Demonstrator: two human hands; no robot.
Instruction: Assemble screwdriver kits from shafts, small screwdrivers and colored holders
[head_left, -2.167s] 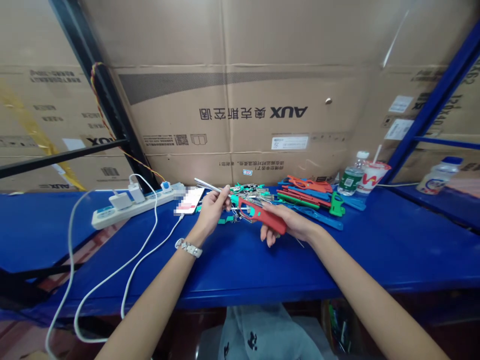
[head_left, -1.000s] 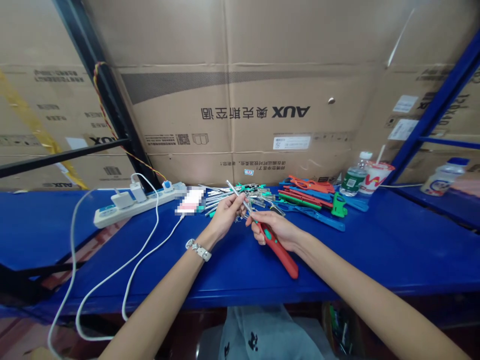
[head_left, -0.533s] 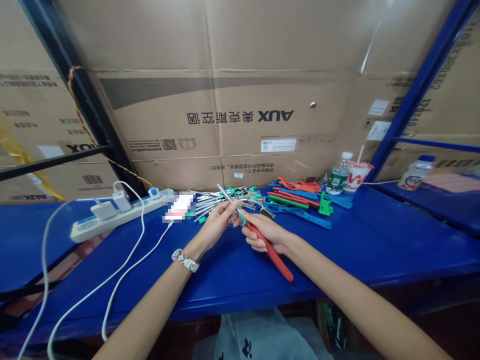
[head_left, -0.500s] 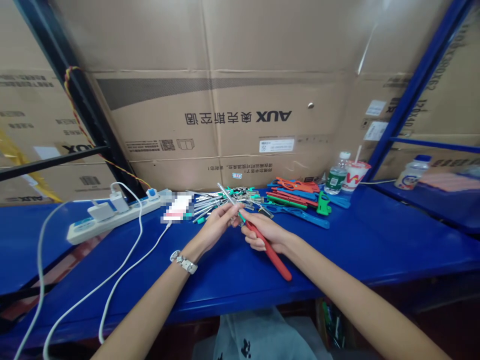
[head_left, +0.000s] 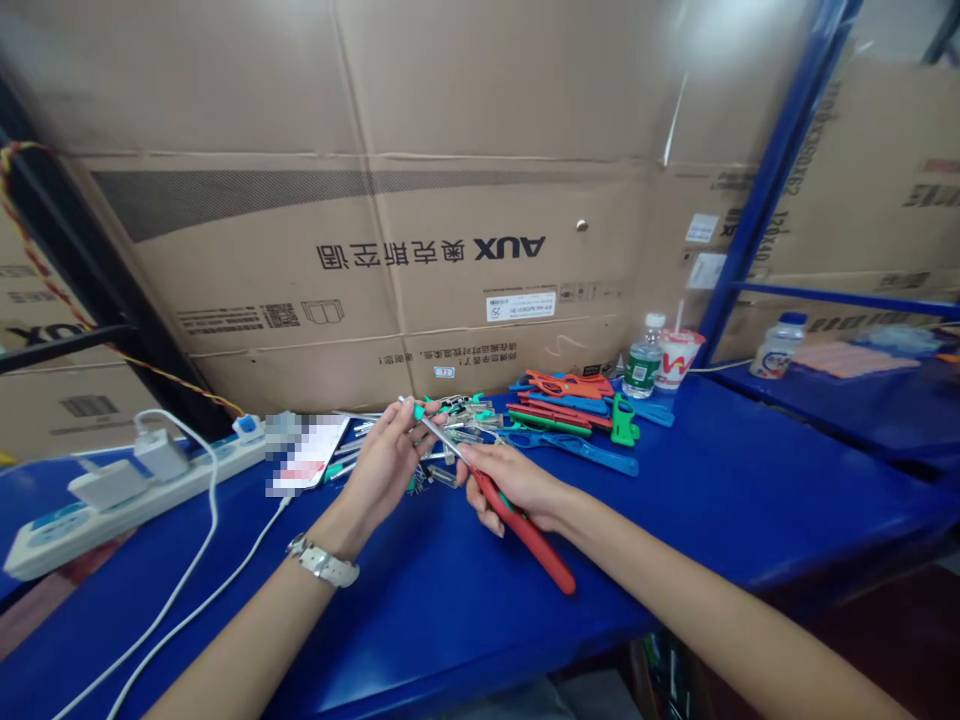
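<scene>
Head view: L hand [head_left: 386, 460], left of ctr, pinches far end of metal rod [head_left: 444, 437] near small green piece [head_left: 418, 411]; R hand [head_left: 514, 482], just right of ctr, has fingers wrapped round upper part of red handle [head_left: 536, 545]. Handle + rod sit mid-frame, above blue table [head_left: 435, 630]. Long axis runs diag., lower R to upper L; rod end pts upper L, rounded butt lower R.

Behind hands, ctr: pile of metal rods w/ green bits [head_left: 450, 475]. R of ctr: red, blue + green plastic parts [head_left: 562, 405]. Lower L: white power strip [head_left: 56, 535]; phone [head_left: 319, 450] lies R of it, part pixelated.

Writing: big carton [head_left: 262, 350] across upper frame reads "AUX" + Chinese chars, upside down; white label [head_left: 520, 306] below, fine print too small. R of ctr: bottle w/ green label [head_left: 643, 372], text n/legible; cup [head_left: 677, 362] beside it, red "W"-like mark.
</scene>
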